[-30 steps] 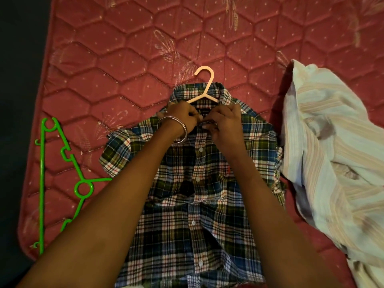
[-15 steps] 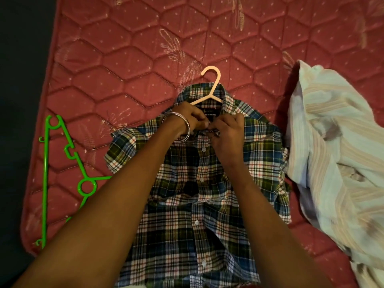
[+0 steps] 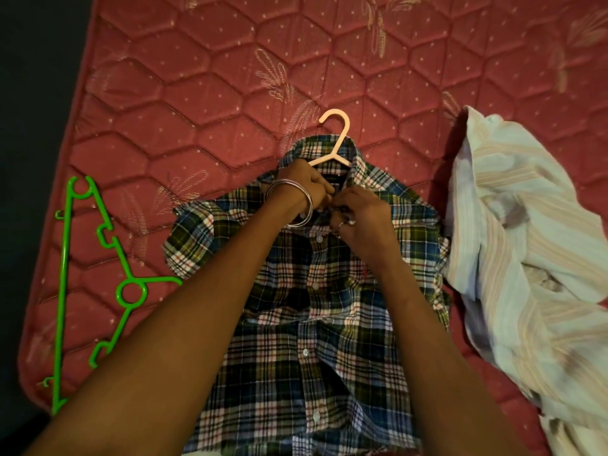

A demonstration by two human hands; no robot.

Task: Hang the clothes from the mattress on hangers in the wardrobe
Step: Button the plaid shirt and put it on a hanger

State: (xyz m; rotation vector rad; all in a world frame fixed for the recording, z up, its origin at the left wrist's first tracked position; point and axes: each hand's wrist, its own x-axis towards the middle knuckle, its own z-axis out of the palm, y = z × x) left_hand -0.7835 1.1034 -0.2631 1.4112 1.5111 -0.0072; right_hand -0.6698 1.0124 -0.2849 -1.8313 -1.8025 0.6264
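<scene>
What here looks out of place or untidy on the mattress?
Only the striped shirt: it lies crumpled in a heap at the right, not yet on a hanger. The green hanger lies unused at the left edge. The plaid shirt lies flat on its peach hanger.

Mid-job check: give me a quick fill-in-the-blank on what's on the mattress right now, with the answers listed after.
1. The hook of the peach hanger sticks out of the collar of the ____ shirt.
2. Both the left hand and the right hand pinch that shirt just below its ____.
3. The spare hanger lying to the left of the shirt is ____ in colour.
4. The crumpled ____ shirt lies to the right on the mattress.

Answers: plaid; collar; green; striped
</scene>
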